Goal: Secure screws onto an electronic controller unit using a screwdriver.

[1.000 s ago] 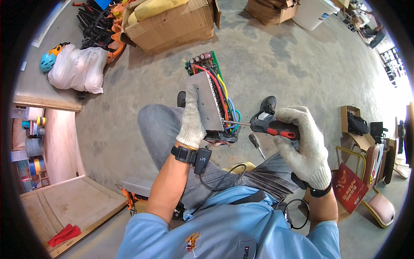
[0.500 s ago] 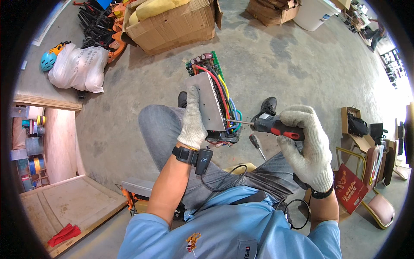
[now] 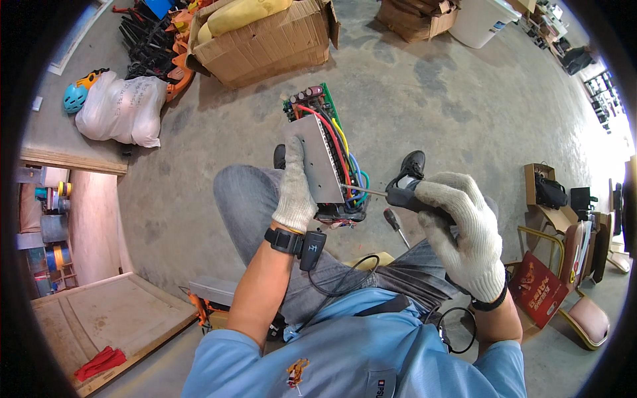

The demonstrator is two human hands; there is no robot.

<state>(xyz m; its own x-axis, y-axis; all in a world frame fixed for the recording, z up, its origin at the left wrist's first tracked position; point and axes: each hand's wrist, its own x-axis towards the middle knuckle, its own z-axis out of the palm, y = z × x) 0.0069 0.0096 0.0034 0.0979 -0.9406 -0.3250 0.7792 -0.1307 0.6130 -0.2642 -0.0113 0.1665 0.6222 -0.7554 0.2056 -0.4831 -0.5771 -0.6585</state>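
Observation:
Both my hands wear white knitted gloves. My left hand (image 3: 296, 189) grips an electronic unit by its flat grey metal plate (image 3: 315, 159), thumb along the plate and the other fingers hidden behind it. A green circuit board (image 3: 328, 99) with capacitors shows at the unit's far end. Red, black, yellow, blue and green wires (image 3: 346, 149) run down its right side. My right hand (image 3: 461, 222) is closed around the dark handle of a screwdriver (image 3: 400, 198). Its shaft reaches left to the lower right edge of the plate, by the wires; the exact tip contact is too small to tell.
A second screwdriver (image 3: 396, 225) lies on the floor between my legs. Ahead stands a cardboard box (image 3: 265, 56) with yellow pieces. A white bag (image 3: 123, 109) and a blue helmet (image 3: 75, 99) are at the left, a wooden panel (image 3: 133, 305) lower left. Chairs (image 3: 587, 322) stand at the right.
My right hand has turned and shifted slightly left on the screwdriver, now covering more of its handle. The unit in my left hand has moved only slightly.

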